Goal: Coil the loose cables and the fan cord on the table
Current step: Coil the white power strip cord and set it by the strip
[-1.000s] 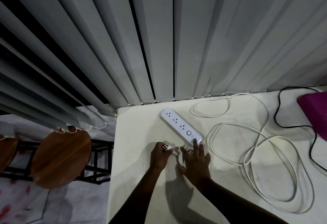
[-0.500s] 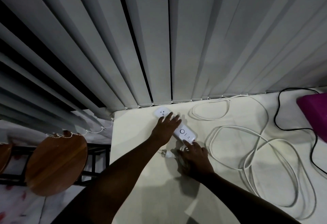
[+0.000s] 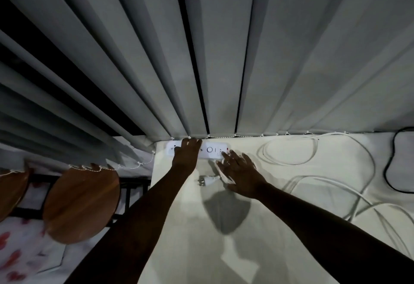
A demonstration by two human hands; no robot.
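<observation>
Table (image 3: 224, 250) first: white cable (image 3: 318, 185) sprawls in loose loops at right, uncoiled, black cord (image 3: 389, 171) beyond; power strip (image 3: 212, 150) lies at the far edge under the blinds (image 3: 201, 59); we see left hand (image 3: 187, 156) flat on it, right hand (image 3: 240, 172) spread beside, fingertips touching; plug (image 3: 207, 180) lies free. Risk, we judge: strip pushed off the edge, dragging loops into tangles.

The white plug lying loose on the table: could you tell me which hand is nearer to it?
Right. The right hand rests just beside the white plug; the left hand lies farther back on the power strip.
</observation>
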